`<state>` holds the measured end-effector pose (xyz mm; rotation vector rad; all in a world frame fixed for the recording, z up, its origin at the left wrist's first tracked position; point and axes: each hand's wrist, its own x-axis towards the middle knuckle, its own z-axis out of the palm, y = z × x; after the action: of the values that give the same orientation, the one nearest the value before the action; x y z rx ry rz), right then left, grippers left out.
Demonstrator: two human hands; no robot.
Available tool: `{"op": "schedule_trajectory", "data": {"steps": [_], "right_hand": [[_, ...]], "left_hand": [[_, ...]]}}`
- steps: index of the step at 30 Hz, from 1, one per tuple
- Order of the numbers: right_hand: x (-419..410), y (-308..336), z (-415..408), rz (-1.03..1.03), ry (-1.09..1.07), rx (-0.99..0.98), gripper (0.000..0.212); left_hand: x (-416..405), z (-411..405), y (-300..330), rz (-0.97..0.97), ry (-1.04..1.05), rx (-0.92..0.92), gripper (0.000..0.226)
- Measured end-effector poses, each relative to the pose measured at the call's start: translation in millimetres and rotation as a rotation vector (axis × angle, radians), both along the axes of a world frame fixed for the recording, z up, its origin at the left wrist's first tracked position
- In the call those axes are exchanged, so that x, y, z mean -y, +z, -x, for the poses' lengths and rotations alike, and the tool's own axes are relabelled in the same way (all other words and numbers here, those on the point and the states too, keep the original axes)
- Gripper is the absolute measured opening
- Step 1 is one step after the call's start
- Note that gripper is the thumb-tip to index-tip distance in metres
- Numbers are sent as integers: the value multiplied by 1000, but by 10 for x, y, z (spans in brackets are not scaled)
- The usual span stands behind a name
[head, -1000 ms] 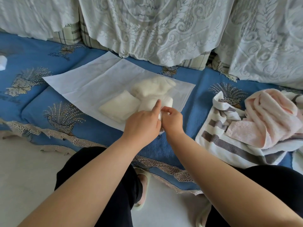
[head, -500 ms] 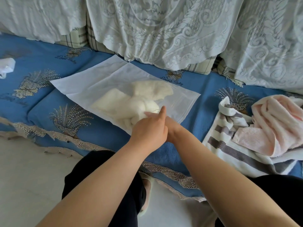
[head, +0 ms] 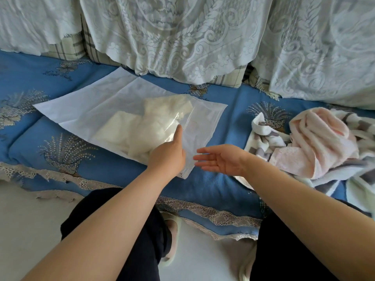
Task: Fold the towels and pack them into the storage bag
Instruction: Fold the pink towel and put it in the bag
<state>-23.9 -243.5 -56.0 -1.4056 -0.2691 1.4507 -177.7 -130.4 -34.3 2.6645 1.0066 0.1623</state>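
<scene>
A translucent white storage bag [head: 85, 110] lies flat on the blue sofa seat [head: 229, 122]. Cream-white folded towels [head: 140, 128] show through it, bunched near its right end. My left hand [head: 168, 157] is at the bag's near right edge with the thumb pointing up; its fingers are hidden and seem to pinch the lifted film. Just right of the bag, my right hand [head: 221, 161] hovers flat and open, palm toward the bag, holding nothing. A crumpled pink towel [head: 318, 142] lies on a grey-striped white towel [head: 265, 138] at the right.
White lace covers [head: 182, 37] hang over the sofa back behind the bag. A lace-trimmed seat edge [head: 213, 216] runs in front of my knees. Pale floor [head: 30, 220] and a slippered foot [head: 172, 236] are below.
My right hand has drawn back from the bag's mouth and opened to the right. The white towels now sit deeper inside the bag. My left hand stays at the bag's edge.
</scene>
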Motion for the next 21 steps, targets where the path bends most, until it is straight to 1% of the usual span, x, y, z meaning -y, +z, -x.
{"op": "schedule_trajectory", "data": {"steps": [2, 3, 4, 5, 7, 8, 9, 11, 13, 14, 15, 16, 17, 18, 19, 21], "right_hand": [[160, 44, -130, 83, 13, 180, 21], [228, 64, -190, 122, 6, 302, 20], [293, 74, -252, 163, 0, 458, 19], [363, 87, -330, 222, 18, 667, 20], [530, 129, -504, 406, 148, 1154, 23], [624, 156, -584, 506, 219, 1320, 25], [721, 182, -671, 577, 247, 1398, 26], [903, 202, -859, 661, 162, 1488, 34], [1102, 208, -1068, 793, -83, 1582, 46], [1216, 215, -1169, 893, -198, 1583, 52], [1360, 211, -1262, 998, -265, 1545, 58], [1515, 187, -1342, 1086, -283, 1477, 63], [1670, 146, -1406, 1128, -282, 1394, 65], [1809, 89, -1458, 1121, -293, 1328, 60], [1932, 36, -1493, 1092, -313, 1303, 50], [2074, 2, -1479, 1007, -372, 1320, 33]], "left_hand": [[-5, -117, 2, 15, 46, 25, 68], [-5, -175, 16, 36, 56, 38, 70], [6, -229, 32, 59, 55, 52, 73], [31, -281, 48, 72, 48, 64, 74], [128, -371, 85, 53, 33, 66, 71], [201, -413, 99, 23, 21, 69, 68], [289, -459, 101, -8, -6, 86, 66], [489, -555, 95, -24, -111, 148, 59], [694, -668, 77, 24, -239, 192, 52], [782, -730, 67, 51, -293, 194, 50], [861, -794, 59, 75, -333, 189, 48], [933, -862, 52, 101, -358, 186, 47], [995, -928, 46, 127, -372, 186, 44], [1054, -993, 46, 148, -383, 190, 42], [1111, -1059, 47, 167, -393, 198, 39], [1230, -1193, 55, 255, -397, 242, 32]]}}
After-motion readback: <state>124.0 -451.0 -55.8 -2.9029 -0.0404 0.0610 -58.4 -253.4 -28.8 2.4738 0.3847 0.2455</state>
